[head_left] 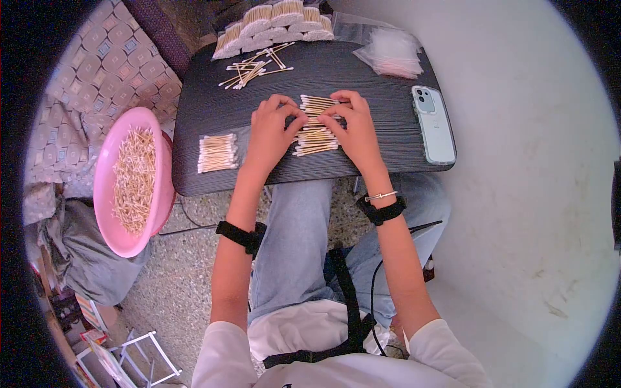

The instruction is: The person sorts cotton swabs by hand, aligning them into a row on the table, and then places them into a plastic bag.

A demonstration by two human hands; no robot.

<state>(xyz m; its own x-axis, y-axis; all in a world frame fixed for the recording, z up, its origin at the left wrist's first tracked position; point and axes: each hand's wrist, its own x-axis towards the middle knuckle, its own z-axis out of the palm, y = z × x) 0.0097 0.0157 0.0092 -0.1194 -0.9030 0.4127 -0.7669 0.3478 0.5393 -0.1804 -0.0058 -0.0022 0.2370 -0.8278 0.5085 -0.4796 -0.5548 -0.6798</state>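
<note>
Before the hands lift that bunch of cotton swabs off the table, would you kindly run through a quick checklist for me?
1. Left hand on the bunch of cotton swabs: ok.
2. Right hand on the bunch: ok.
3. Swabs lying parallel: ok.
4. Grip closed around the bunch: cannot tell.
5. Phone apart from the hands: ok.
6. Finished bundle apart from the bunch: ok.

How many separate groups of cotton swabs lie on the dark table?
4: stacked bundles at the far edge, loose swabs just before them, a neat bundle near the left edge, and a pile under both hands. More may be hidden.
</note>
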